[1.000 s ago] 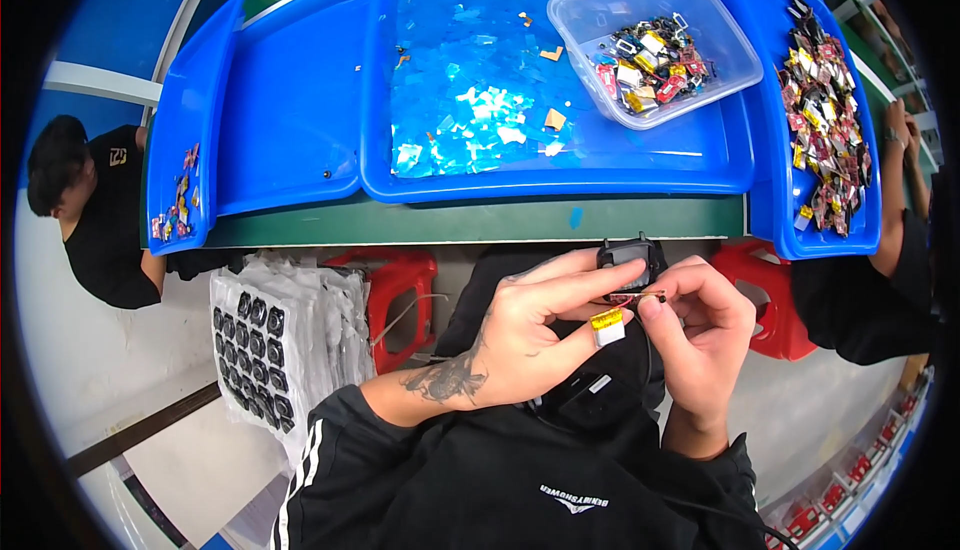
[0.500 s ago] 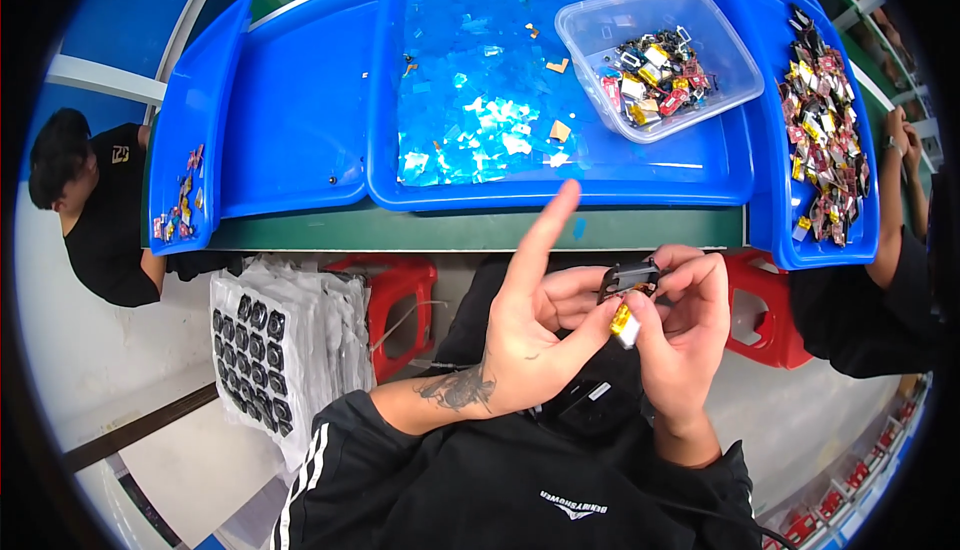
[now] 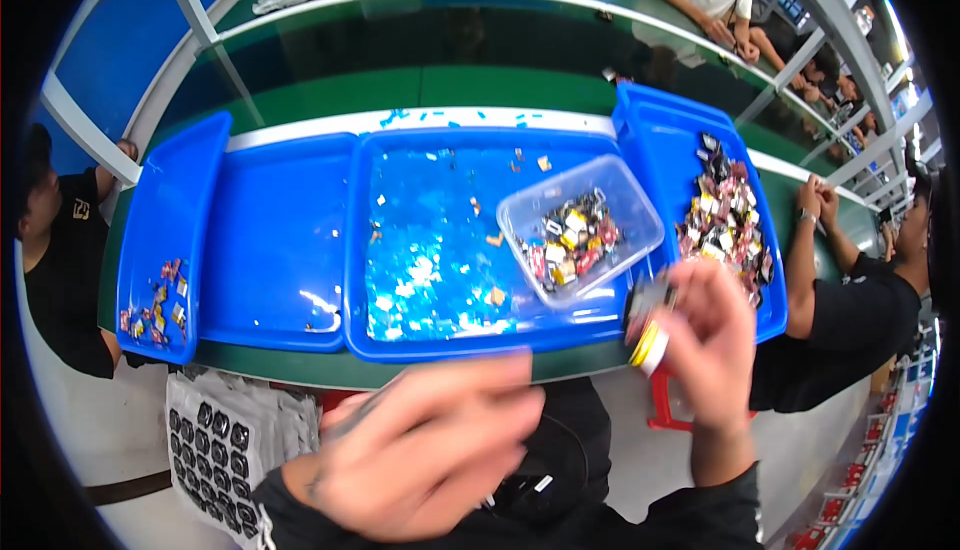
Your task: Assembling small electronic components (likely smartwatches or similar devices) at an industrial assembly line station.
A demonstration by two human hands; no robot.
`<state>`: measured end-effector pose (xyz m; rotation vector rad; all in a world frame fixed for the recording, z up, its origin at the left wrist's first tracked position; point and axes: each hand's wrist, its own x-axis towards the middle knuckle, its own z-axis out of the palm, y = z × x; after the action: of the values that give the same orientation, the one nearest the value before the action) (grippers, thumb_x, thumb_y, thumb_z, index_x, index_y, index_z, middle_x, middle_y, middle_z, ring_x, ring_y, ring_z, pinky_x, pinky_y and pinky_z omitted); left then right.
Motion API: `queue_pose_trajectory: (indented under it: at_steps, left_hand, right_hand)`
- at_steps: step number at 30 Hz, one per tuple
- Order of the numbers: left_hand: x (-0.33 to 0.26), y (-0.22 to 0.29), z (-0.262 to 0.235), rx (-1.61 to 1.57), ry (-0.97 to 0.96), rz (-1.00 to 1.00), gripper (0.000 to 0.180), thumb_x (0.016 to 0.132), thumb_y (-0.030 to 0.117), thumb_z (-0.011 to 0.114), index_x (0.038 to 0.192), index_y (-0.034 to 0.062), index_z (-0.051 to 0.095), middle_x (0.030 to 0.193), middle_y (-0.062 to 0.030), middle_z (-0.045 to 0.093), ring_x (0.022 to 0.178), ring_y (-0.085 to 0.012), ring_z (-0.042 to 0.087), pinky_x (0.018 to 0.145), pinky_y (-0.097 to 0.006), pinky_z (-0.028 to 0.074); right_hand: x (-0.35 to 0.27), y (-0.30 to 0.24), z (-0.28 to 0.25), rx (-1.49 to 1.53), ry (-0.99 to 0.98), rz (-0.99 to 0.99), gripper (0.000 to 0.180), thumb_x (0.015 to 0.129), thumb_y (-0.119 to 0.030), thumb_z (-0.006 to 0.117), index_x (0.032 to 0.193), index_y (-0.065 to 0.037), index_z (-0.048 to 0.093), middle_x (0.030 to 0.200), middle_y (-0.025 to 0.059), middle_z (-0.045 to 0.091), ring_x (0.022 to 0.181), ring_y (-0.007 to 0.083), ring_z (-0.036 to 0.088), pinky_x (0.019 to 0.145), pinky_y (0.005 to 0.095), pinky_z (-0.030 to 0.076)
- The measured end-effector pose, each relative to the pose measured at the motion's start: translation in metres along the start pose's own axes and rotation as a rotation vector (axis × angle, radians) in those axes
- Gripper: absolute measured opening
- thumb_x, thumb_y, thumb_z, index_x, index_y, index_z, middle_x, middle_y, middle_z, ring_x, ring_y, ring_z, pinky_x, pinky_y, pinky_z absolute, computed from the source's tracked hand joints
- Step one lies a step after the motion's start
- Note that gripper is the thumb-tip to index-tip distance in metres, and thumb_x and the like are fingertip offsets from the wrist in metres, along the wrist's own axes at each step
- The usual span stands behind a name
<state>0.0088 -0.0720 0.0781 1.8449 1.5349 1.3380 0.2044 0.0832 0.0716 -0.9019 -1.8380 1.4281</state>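
Note:
Between the thumb and fingers of my right hand (image 3: 712, 340) is a small electronic assembly (image 3: 648, 312), with a dark body and a yellow-and-white piece like a small battery. Motion blurs its details. That hand is above the front right edge of the blue trays. My left hand (image 3: 420, 445) is smeared too, in front of the table edge, with its fingers stretched out and nothing visible in them. Beyond the right hand, a clear plastic tub (image 3: 520, 205) of mixed small electronic parts sits tilted in the large blue tray (image 3: 450, 352).
Blue film scraps (image 3: 420, 270) litter the large tray. A right-hand blue tray (image 3: 640, 120) holds a heap of small assemblies; the left-hand tray (image 3: 190, 190) holds several. Bagged black parts (image 3: 210, 460) stand below left. Co-workers (image 3: 850, 320) sit at both sides and across.
My hands have separated: the left has left the assembly and moved down and left, while the right carries it toward the trays. The view has tilted up, showing the far bench.

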Motion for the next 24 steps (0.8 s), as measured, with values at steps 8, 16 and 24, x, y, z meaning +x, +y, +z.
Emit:
queue_pose_trajectory:
  at_steps: [8,16,24]
  left_hand:
    - [0.033,0.086,-0.041,-0.024,0.519,0.228,0.046,0.065,0.025,0.087,0.088,0.0132,0.049,0.079,-0.0014,0.061,0.06,-0.0166,0.059,0.057,-0.025,0.045]
    - [0.018,0.102,-0.081,-0.042,0.513,0.094,0.03,0.074,0.017,0.079,0.082,0.0163,0.05,0.079,0.002,0.06,0.066,-0.0167,0.059,0.055,-0.025,0.044]
    - [0.061,0.067,-0.115,-0.09,-0.245,0.428,0.025,0.066,0.011,0.073,0.091,0.0096,0.074,0.084,-0.004,0.067,0.062,-0.0137,0.059,0.049,-0.022,0.045]
  right_hand:
    - [0.291,0.023,0.045,-0.313,-0.043,0.177,0.009,0.076,-0.007,0.074,0.076,-0.004,0.066,0.068,0.003,0.062,0.057,0.0099,0.056,0.054,0.024,0.05]
    - [0.35,0.039,0.123,-0.237,-0.428,0.266,0.006,0.082,-0.005,0.068,0.08,-0.004,0.073,0.063,0.0006,0.06,0.052,0.0067,0.052,0.051,0.0217,0.049]
    - [0.355,0.089,0.144,-0.718,-0.21,0.037,0.014,0.069,-0.021,0.076,0.075,-0.01,0.07,0.086,0.013,0.07,0.088,0.0279,0.067,0.08,0.0353,0.052]
